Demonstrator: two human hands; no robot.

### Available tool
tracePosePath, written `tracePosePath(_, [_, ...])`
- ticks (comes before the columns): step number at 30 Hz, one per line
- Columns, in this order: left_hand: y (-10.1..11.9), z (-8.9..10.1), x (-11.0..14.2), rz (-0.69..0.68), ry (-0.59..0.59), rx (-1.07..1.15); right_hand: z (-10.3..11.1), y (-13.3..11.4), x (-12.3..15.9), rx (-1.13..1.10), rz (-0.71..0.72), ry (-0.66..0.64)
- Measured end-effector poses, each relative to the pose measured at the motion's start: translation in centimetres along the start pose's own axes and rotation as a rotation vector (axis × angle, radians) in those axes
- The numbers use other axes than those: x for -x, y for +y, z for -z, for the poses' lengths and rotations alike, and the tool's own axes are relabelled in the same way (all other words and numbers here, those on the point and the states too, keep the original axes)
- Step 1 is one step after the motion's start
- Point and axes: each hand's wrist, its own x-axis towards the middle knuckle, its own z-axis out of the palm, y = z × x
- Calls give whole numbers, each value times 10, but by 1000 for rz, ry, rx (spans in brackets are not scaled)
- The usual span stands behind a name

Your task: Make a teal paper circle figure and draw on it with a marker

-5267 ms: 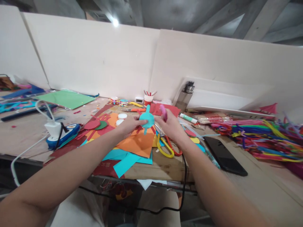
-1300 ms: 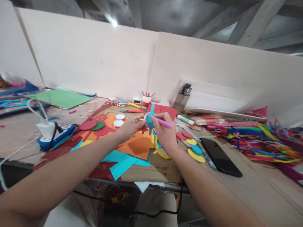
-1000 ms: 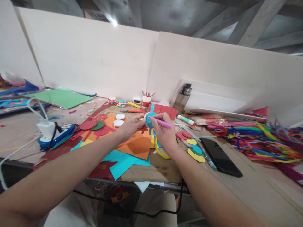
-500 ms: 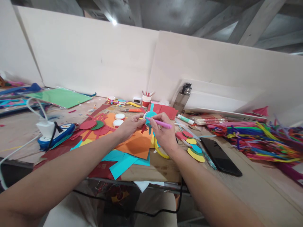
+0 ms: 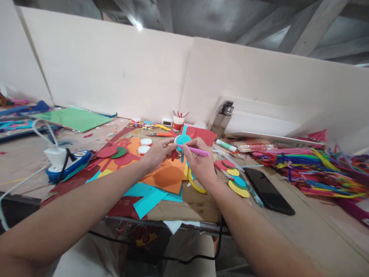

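Observation:
My left hand (image 5: 162,153) is closed on the edge of a small round paper drum (image 5: 182,140) with a turquoise face and turquoise strips sticking out above and below. My right hand (image 5: 199,158) is closed around a pink pen (image 5: 199,151), its tip at or very near the turquoise face; whether they touch, I cannot tell. Below the hands lie orange paper (image 5: 165,179) and turquoise paper sheets (image 5: 147,204). Two white-topped round pieces (image 5: 144,149) stand just left of the drum. Red and green paper discs (image 5: 118,152) lie farther left.
On the right are a black phone (image 5: 268,191), coloured paper discs (image 5: 238,188) and a heap of pipe cleaners (image 5: 311,169). A bottle (image 5: 221,122) and a cup of pens (image 5: 178,123) stand at the back. At left, a white charger (image 5: 55,156) sits in a blue power strip (image 5: 70,165).
The pen and right hand have shifted very slightly over the turquoise face. The left hand keeps its hold on the drum, and everything else stays in place.

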Motion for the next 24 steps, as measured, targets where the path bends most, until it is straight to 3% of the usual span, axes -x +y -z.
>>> tracePosePath(24, [-4,5,-3,-47,8,53,1,-1,-1,14,7,-29])
